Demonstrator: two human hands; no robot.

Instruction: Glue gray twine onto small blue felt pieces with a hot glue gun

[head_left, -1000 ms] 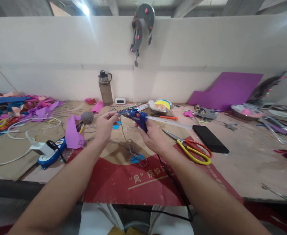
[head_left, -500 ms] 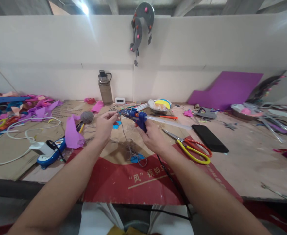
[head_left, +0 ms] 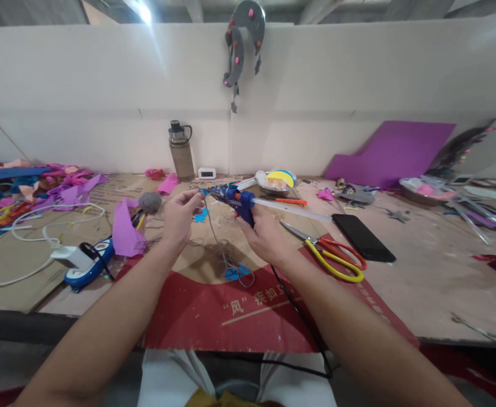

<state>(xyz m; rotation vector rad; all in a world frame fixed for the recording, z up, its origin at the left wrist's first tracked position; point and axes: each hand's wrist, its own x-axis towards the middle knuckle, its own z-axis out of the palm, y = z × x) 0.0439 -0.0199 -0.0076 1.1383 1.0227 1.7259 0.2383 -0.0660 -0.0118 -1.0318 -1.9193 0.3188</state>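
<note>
My right hand (head_left: 265, 233) is wrapped round the handle of a blue glue gun (head_left: 242, 204), with a long translucent glue stick (head_left: 292, 208) running out of its back end. The gun's nozzle points left, at the fingertips of my left hand (head_left: 180, 215). Those fingers are pinched together on grey yarn (head_left: 212, 225), which hangs down to a loose tangle on the cardboard. Under the tangle lies a blue felt piece (head_left: 236, 273). Another blue felt piece (head_left: 201, 215) rests just right of my left hand. Whether my fingertips also hold a small piece is hard to see.
Scissors (head_left: 336, 263) and a black phone (head_left: 362, 237) lie right of my right hand. To the left are a grey yarn ball (head_left: 150, 202), purple felt (head_left: 128, 232) and a blue power strip (head_left: 87, 268). A bottle (head_left: 182, 155) stands by the wall.
The nozzle and my left fingertips have drawn slightly apart, the gun shifting a little to the right. Both hands keep their hold.
</note>
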